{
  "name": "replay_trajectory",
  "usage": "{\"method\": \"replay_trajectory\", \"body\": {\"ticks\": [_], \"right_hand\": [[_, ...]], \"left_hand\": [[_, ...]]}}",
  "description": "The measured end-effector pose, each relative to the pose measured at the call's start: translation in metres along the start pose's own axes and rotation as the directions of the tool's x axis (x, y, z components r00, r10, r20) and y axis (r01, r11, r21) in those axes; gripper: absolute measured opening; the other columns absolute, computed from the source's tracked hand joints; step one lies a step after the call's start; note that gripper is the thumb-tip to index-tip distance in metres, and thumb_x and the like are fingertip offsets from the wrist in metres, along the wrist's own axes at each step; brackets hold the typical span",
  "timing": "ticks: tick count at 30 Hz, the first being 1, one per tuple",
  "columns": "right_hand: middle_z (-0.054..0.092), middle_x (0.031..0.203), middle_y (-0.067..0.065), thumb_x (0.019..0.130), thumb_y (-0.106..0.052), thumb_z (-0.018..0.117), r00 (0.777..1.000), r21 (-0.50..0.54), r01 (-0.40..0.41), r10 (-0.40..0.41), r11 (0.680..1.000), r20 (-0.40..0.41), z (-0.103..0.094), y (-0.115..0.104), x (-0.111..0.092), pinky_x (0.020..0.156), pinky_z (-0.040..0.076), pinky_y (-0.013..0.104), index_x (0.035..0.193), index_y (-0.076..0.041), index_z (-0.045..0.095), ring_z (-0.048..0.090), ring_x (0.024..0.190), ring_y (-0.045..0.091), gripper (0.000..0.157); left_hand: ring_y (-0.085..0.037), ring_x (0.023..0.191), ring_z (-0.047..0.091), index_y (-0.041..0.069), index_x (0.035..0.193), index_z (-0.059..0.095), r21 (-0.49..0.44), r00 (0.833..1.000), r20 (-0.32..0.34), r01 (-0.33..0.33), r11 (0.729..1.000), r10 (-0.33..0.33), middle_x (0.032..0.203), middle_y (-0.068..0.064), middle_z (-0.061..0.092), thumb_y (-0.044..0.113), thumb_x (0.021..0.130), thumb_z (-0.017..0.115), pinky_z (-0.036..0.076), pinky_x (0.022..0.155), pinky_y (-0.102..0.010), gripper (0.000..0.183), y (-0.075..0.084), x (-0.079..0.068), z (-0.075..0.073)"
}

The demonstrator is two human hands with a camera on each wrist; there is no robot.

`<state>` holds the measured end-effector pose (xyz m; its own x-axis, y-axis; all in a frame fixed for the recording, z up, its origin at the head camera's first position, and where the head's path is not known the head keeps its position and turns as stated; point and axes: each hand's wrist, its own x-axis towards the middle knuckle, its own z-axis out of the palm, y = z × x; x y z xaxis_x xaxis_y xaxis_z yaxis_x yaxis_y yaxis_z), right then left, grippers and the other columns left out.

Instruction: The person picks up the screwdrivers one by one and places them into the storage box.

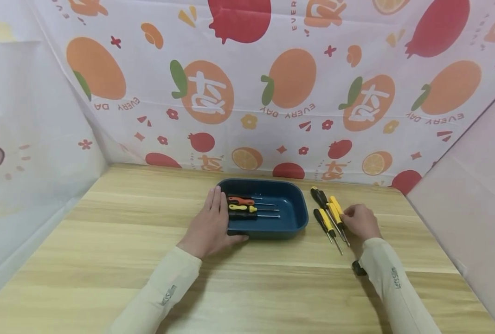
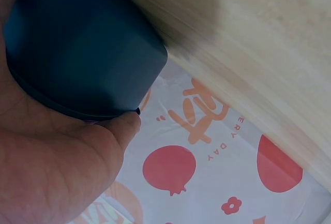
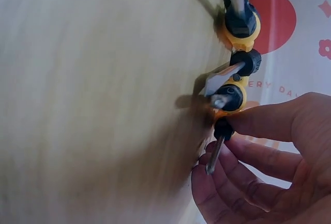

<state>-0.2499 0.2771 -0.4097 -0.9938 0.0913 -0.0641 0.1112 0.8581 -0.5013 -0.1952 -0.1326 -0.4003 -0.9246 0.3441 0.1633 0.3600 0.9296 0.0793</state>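
While the straight-fingered left hand (image 1: 208,229) touches a tray (image 1: 288,213), the right hand (image 1: 361,222) pinches a screwdriver (image 3: 224,129), others (image 1: 319,197) beside its grip.

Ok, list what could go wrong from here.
The right hand pinches a yellow-and-black screwdriver close beside other loose screwdrivers, so lifting it might drag or roll them.

Its bare shaft sits near the fingers and could poke them if it twists.

The left hand touches the dark blue tray; a shove might slide the screwdrivers inside.
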Motion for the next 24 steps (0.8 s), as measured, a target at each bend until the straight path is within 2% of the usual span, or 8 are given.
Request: {"method": "replay_trajectory", "body": {"ticks": [10, 15, 21, 24], "right_hand": [[0.071, 0.099, 0.024, 0.096, -0.011, 0.064, 0.999, -0.021, 0.040, -0.041, 0.999, -0.028, 0.004, 0.007, 0.000, 0.074, 0.055, 0.050, 0.103, 0.009, 0.073, 0.065, 0.084, 0.033, 0.023], [0.071, 0.099, 0.024, 0.096, -0.013, 0.062, 0.997, -0.016, 0.042, -0.043, 0.999, -0.063, 0.003, 0.009, -0.002, 0.075, 0.055, 0.050, 0.107, 0.010, 0.071, 0.065, 0.085, 0.034, 0.027], [0.069, 0.106, 0.027, 0.098, -0.011, 0.058, 0.986, 0.045, 0.065, -0.058, 0.997, -0.154, -0.002, -0.006, -0.003, 0.082, 0.054, 0.053, 0.116, 0.012, 0.067, 0.064, 0.094, 0.038, 0.031], [0.069, 0.103, 0.026, 0.099, -0.010, 0.060, 0.978, 0.050, 0.113, -0.102, 0.992, -0.181, -0.004, -0.020, -0.004, 0.077, 0.055, 0.048, 0.115, 0.012, 0.067, 0.065, 0.091, 0.037, 0.028]], "left_hand": [[-0.046, 0.150, 0.019, -0.016, 0.151, 0.027, 0.008, 1.000, 0.006, 0.004, 1.000, -0.004, 0.160, -0.033, 0.022, 0.077, 0.078, 0.068, 0.029, 0.119, -0.046, 0.125, 0.001, -0.002, 0.001], [-0.046, 0.150, 0.020, -0.016, 0.151, 0.028, 0.017, 1.000, 0.001, 0.002, 1.000, -0.002, 0.160, -0.033, 0.023, 0.077, 0.077, 0.068, 0.030, 0.119, -0.046, 0.125, 0.002, -0.002, 0.001], [-0.045, 0.150, 0.021, -0.016, 0.151, 0.029, 0.014, 1.000, -0.009, 0.002, 1.000, -0.002, 0.160, -0.033, 0.024, 0.077, 0.077, 0.069, 0.031, 0.118, -0.046, 0.125, 0.002, -0.003, 0.002], [-0.045, 0.150, 0.021, -0.015, 0.151, 0.029, 0.008, 1.000, -0.009, 0.008, 1.000, -0.008, 0.160, -0.032, 0.023, 0.077, 0.076, 0.069, 0.032, 0.117, -0.046, 0.125, 0.002, -0.004, 0.002]]}}
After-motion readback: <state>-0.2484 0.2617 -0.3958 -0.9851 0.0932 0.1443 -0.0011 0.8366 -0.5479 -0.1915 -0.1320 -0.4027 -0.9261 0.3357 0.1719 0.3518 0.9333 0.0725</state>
